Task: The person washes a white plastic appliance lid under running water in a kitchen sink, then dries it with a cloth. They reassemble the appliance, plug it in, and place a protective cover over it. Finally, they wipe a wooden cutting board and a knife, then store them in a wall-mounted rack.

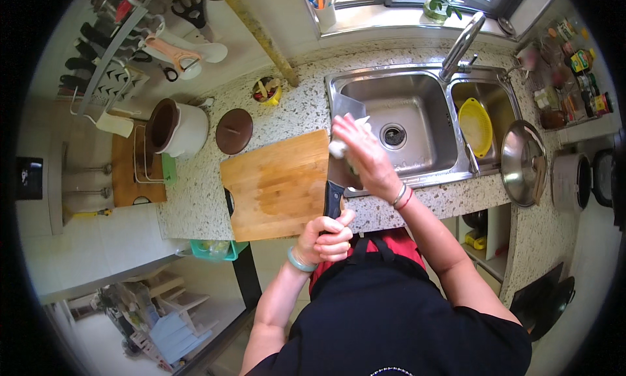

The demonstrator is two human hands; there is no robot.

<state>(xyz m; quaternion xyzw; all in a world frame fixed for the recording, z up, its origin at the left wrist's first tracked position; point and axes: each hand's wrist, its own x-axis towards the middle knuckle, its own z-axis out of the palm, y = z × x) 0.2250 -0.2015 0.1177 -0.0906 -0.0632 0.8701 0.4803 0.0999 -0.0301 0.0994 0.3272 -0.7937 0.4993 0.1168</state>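
My left hand is closed around the black handle of a kitchen knife, in front of the cutting board's right edge. The broad metal blade points away from me, over the left rim of the sink. Against the blade lies my right hand, its fingers extended. A crumpled white cloth or tissue shows between that palm and the blade; the palm hides much of both. Just left of the knife, a wooden cutting board rests on the counter, with darker damp-looking patches.
The double steel sink has a faucet behind it and a yellow colander in its right basin. A metal lid leans at the right. On the left are a brown round lid, a white pot and a small yellow container.
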